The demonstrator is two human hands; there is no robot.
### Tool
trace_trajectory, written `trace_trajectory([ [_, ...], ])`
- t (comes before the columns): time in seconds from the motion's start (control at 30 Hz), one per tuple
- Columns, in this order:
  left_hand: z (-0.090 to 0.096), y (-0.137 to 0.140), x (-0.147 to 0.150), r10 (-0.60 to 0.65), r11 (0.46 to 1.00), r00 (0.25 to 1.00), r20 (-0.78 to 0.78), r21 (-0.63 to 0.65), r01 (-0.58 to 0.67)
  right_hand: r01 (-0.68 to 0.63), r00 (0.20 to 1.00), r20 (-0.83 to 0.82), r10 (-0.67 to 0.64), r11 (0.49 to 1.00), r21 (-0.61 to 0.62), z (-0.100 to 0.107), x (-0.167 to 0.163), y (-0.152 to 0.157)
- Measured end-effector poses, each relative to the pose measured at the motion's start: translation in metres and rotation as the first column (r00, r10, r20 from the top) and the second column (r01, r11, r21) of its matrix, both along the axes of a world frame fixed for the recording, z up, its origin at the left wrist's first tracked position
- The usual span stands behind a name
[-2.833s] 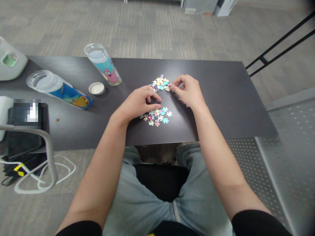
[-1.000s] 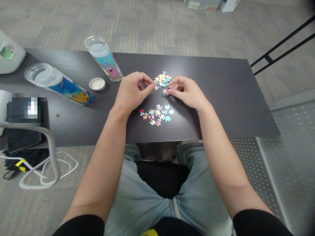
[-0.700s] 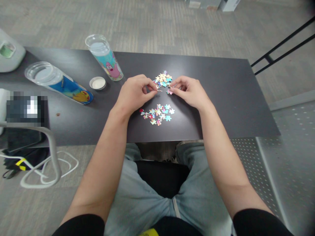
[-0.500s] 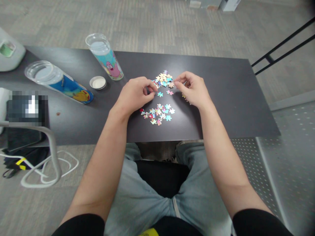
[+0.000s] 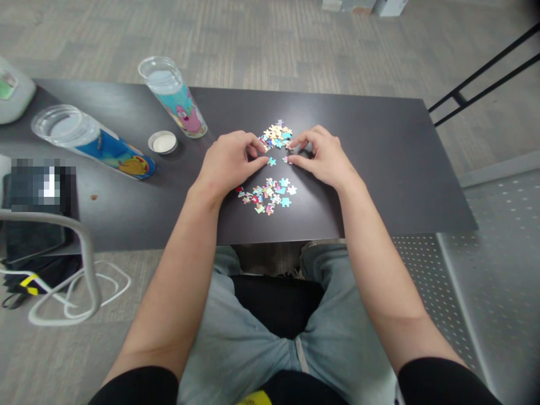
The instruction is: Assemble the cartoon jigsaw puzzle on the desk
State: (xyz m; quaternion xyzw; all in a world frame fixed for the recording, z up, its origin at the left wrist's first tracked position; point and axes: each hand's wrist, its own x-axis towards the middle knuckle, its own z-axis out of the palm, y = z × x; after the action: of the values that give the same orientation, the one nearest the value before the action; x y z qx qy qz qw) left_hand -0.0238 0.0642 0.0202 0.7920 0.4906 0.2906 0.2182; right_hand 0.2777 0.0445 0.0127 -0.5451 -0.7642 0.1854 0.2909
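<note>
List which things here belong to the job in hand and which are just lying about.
In the job: left hand, right hand, far puzzle pile, near puzzle pile, loose teal piece, loose pink piece

Probably lying about: blue tube, pink-printed tube, round white-faced disc

The right hand (image 5: 323, 154) partly covers a pink puzzle piece (image 5: 285, 160); whether the left hand (image 5: 231, 163) touches the blue piece (image 5: 272, 162) cannot be told; prints on the near pieces (image 5: 269, 194) are too small to read; pixelation masks a dark object (image 5: 27, 185); the left edge cuts off the desk (image 5: 400, 169) and a whitish container (image 5: 17, 98); the right edge crops black rails (image 5: 485, 79).
</note>
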Motion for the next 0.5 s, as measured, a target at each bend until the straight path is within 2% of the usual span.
trace_trajectory([
  [0.1,0.002,0.000,0.003,-0.008,1.000,1.000,-0.029,-0.002,0.008,0.051,0.999,0.013,-0.051,0.999,0.000,0.003,0.011,-0.002],
  [0.3,0.013,-0.010,0.023,-0.010,1.000,0.993,-0.114,0.021,0.013,0.176,0.973,-0.167,-0.159,0.980,0.094,0.004,0.049,0.001],
  [0.5,0.014,-0.019,0.052,-0.095,0.995,0.975,-0.201,0.015,0.100,0.242,0.961,-0.158,-0.226,0.966,0.094,0.003,0.067,-0.008],
])
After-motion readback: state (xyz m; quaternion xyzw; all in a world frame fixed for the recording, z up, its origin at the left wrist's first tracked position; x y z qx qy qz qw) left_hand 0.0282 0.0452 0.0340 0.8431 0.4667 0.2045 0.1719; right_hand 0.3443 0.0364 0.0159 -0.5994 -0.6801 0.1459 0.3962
